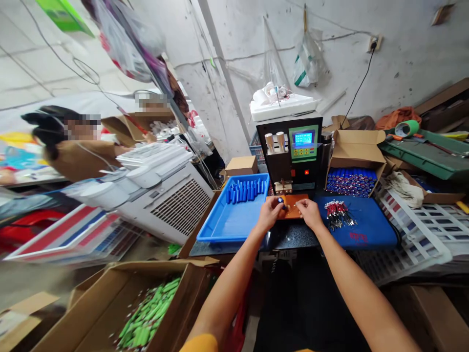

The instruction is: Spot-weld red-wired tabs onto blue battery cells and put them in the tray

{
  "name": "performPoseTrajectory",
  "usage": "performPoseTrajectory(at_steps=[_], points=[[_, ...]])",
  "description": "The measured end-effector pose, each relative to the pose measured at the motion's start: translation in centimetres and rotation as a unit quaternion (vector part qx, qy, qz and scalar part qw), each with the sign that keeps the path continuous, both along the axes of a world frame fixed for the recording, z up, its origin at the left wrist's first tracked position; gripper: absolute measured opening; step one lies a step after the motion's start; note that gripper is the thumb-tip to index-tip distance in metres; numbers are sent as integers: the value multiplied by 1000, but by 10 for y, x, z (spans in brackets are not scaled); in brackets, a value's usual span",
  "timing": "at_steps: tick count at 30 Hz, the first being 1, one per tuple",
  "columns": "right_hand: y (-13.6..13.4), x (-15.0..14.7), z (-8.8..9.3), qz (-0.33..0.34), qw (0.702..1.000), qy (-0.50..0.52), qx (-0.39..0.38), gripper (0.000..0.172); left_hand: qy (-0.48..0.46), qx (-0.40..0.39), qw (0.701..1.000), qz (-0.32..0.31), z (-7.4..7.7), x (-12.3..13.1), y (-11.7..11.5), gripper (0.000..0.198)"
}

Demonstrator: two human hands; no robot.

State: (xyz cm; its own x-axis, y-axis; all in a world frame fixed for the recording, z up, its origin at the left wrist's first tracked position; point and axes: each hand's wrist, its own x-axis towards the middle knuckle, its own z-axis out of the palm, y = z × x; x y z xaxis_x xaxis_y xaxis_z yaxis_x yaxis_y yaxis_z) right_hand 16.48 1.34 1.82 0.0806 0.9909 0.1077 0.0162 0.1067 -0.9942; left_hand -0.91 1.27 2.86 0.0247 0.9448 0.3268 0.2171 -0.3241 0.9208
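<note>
My left hand is closed round a small blue battery cell, held over the orange work plate in front of the spot welding machine. My right hand pinches something small beside it that I cannot make out, also over the plate. Both hands sit just below the machine's welding tips.
A blue tray with several blue cells lies left of the plate. A bundle of red-tipped wires lies on a blue pad at the right. Behind it stands a box of blue cells; a carton of green cells stands lower left. Another person sits far left.
</note>
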Motion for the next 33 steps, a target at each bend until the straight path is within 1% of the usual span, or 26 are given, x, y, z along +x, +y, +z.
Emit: performPoseTrajectory(at_steps=[3,5,11,16,20,25,33], points=[[0,1,5,-8,998,53,-33,35,-20,1,1000,-9,-8,16,5,24],[1,0,8,-9,997,69,-38,36,-34,-3,999,-10,-13,21,7,25],[9,-5,16,-6,997,71,-9,33,-65,8,998,-11,-24,25,11,26],[24,-14,16,-6,999,36,31,30,-87,-4,996,-5,-24,26,10,29],[31,-23,12,4,999,16,40,29,-82,-17,996,15,-25,26,9,32],[33,-28,8,-3,998,-21,54,27,-76,-6,997,18,-25,27,8,32],[33,-29,5,-22,996,-70,55,28,-100,-33,994,21,-17,30,3,30]])
